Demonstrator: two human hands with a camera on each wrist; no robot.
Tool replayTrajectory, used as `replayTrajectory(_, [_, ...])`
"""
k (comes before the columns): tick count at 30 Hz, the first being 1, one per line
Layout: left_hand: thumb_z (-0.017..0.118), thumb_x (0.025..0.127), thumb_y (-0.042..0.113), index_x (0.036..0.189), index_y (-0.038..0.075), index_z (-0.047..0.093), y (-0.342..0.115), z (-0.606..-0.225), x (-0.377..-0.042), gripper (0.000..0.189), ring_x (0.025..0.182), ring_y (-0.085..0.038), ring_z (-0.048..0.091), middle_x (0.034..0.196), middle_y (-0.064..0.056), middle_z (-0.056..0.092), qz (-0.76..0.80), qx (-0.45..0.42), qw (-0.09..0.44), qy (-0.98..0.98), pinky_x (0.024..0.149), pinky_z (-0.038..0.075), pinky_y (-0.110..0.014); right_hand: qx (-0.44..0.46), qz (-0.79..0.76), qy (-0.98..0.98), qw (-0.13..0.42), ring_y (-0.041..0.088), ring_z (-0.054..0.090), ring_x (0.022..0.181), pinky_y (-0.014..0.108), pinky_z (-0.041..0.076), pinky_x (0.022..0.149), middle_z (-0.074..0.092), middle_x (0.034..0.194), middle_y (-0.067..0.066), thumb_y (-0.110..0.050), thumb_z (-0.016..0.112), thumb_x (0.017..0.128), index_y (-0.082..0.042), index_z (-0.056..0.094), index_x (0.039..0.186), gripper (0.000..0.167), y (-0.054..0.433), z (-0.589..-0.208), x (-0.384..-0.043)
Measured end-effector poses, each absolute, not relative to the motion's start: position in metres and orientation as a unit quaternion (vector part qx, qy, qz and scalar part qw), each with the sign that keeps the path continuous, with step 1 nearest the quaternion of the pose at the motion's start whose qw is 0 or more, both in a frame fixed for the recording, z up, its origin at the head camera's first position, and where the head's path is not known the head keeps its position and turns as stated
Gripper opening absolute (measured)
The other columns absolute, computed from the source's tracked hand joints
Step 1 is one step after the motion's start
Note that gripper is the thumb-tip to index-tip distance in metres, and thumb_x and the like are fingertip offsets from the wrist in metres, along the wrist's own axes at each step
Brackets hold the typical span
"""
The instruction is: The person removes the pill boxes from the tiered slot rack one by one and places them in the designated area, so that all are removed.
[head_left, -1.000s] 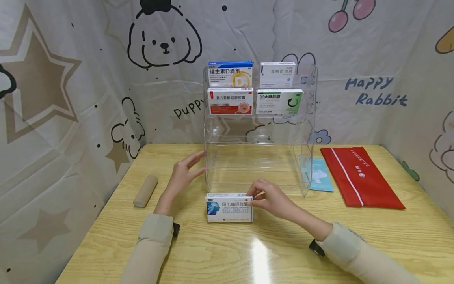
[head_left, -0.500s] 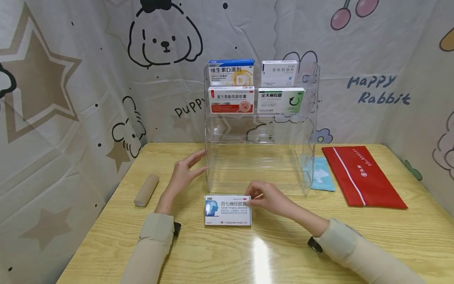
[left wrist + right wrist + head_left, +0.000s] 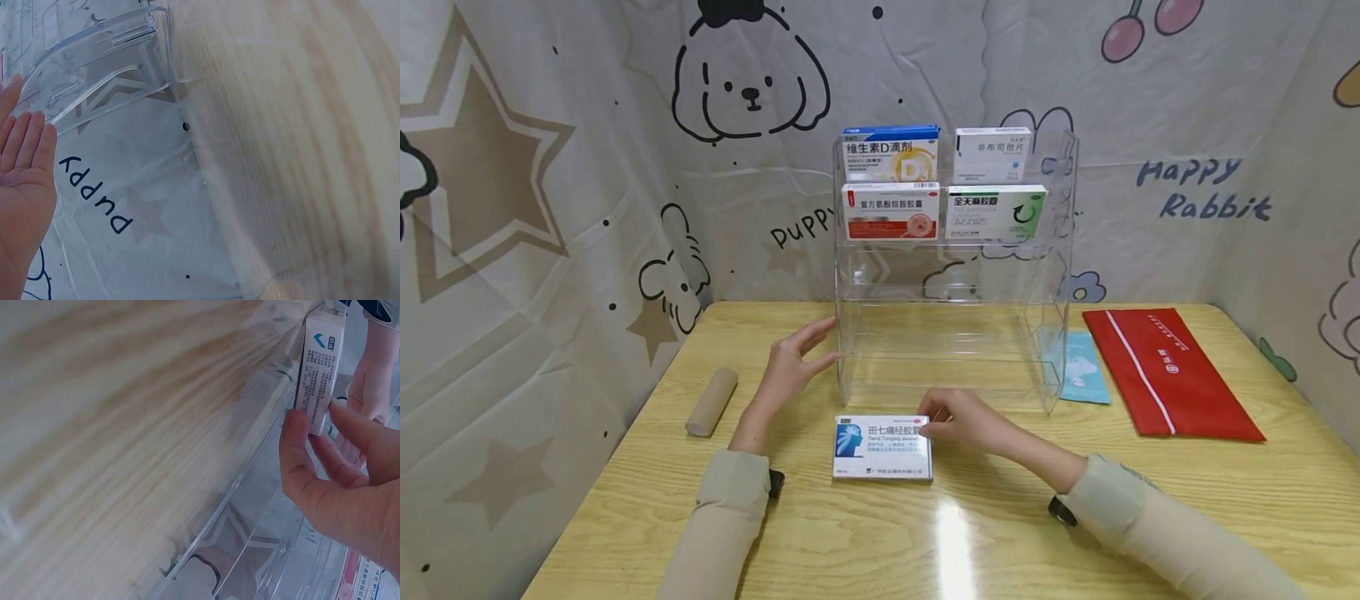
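A white medicine box (image 3: 882, 447) with a blue head picture is in front of the clear acrylic rack (image 3: 951, 342). My right hand (image 3: 964, 419) pinches its right end between thumb and fingers. In the right wrist view, the thumb and fingers of the right hand (image 3: 340, 478) lie on either side of the narrow end of the medicine box (image 3: 320, 372). My left hand (image 3: 792, 364) is at the rack's left side, fingertips at the panel, fingers extended. Part of that left hand (image 3: 25, 187) shows at the edge of the left wrist view.
The rack's upper tiers hold a vitamin D box (image 3: 891, 156), a white box (image 3: 992, 156), a red-and-white box (image 3: 892, 212) and a green-and-white box (image 3: 996, 212). A cardboard tube (image 3: 712, 402) lies left. A red pouch (image 3: 1172, 373) and light-blue packet (image 3: 1084, 368) lie right.
The medicine box has tilted back, so its printed front faces up more and its top edge no longer shows. The right hand has dropped slightly with it. The left hand stays at the rack.
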State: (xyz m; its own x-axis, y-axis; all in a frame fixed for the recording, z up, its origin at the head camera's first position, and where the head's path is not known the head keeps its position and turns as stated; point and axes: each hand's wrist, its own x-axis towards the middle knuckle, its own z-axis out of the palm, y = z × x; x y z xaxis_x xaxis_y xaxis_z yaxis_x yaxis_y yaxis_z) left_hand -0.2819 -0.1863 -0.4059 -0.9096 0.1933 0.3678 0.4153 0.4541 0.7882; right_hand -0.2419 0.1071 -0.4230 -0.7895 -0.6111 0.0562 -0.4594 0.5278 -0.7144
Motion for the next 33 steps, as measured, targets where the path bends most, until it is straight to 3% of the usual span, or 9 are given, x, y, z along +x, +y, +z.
replayTrajectory(6, [0.072, 0.088, 0.012, 0.138, 0.008, 0.056, -0.186, -0.406, -0.281, 0.052, 0.132, -0.033, 0.054, 0.142, -0.015, 0.056, -0.489, -0.18, 0.112, -0.846, 0.108, 0.05, -0.042, -0.306, -0.36, 0.874, 0.113, 0.006, 0.059, 0.071, 0.016, 0.051, 0.059, 0.07, 0.082, 0.007, -0.009, 0.072, 0.088, -0.002, 0.068, 0.092, 0.009, 0.107, -0.426, -0.244])
replayTrajectory(25, [0.072, 0.088, 0.011, 0.138, 0.007, 0.056, -0.185, -0.406, -0.281, 0.053, 0.131, -0.033, 0.055, 0.141, -0.016, 0.056, -0.484, -0.183, 0.119, -0.847, 0.108, 0.051, -0.038, -0.298, -0.329, 0.89, 0.101, 0.008, 0.063, 0.076, 0.016, 0.052, 0.063, 0.072, 0.086, 0.009, -0.008, 0.07, 0.089, 0.0, 0.071, 0.096, 0.011, 0.107, -0.425, -0.247])
replayTrajectory(33, [0.072, 0.088, 0.011, 0.138, 0.007, 0.055, -0.185, -0.406, -0.282, 0.053, 0.131, -0.033, 0.055, 0.142, -0.016, 0.056, -0.482, -0.179, 0.116, -0.85, 0.108, 0.05, -0.039, -0.291, -0.361, 0.886, 0.027, 0.017, 0.067, 0.083, 0.023, 0.06, 0.073, 0.072, 0.093, 0.012, -0.011, 0.07, 0.09, 0.003, 0.069, 0.103, 0.019, 0.116, -0.413, -0.247])
